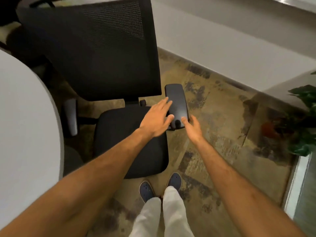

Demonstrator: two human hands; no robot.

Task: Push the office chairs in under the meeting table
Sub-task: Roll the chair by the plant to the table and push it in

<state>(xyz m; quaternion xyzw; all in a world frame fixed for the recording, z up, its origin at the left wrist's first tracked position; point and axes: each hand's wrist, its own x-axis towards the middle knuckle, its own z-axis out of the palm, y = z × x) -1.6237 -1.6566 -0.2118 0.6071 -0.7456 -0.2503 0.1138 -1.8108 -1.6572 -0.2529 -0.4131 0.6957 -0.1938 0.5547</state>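
Note:
A black office chair with a mesh back stands beside the white meeting table, its seat outside the table edge and turned side-on to it. Both my hands are at the chair's right armrest. My left hand lies flat with fingers spread, fingertips touching the pad's left edge. My right hand holds the pad's near end, thumb on top and fingers around its right side. The other armrest sits close to the table edge.
A white wall with a dark skirting runs behind and to the right. A potted plant stands at the right, with a glass panel below it. Patterned floor stretches between chair and wall. My feet are just behind the seat.

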